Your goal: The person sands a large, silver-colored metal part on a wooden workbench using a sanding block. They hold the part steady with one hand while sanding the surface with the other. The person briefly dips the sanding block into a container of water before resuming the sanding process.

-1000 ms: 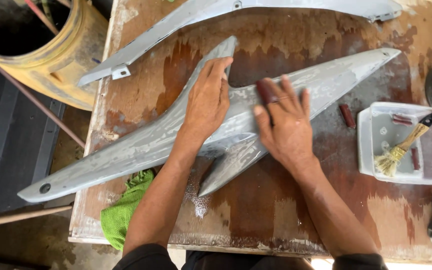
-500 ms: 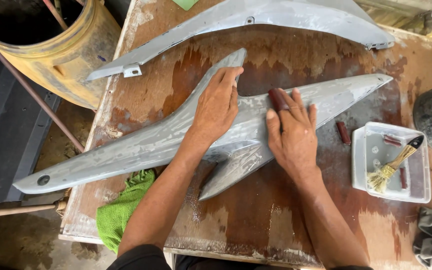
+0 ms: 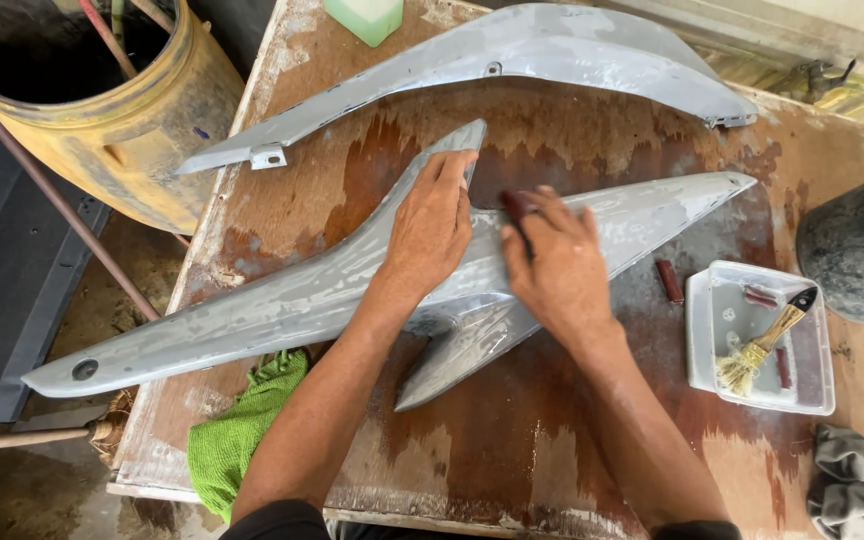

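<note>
Both hands flat on grey panel (image 3: 282,305), right hand (image 3: 557,270) grip half-hiding dark pad (image 3: 515,206), left hand (image 3: 432,230) spread

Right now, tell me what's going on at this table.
A person is working on a long grey body panel lying across a stained wooden table. The left hand lies flat on the panel, pressing it down. The right hand presses a small dark red piece, probably abrasive, against the panel's surface. A second grey panel lies further back. A clear tray with a brush sits to the right, and a green cloth hangs over the near edge.
</note>
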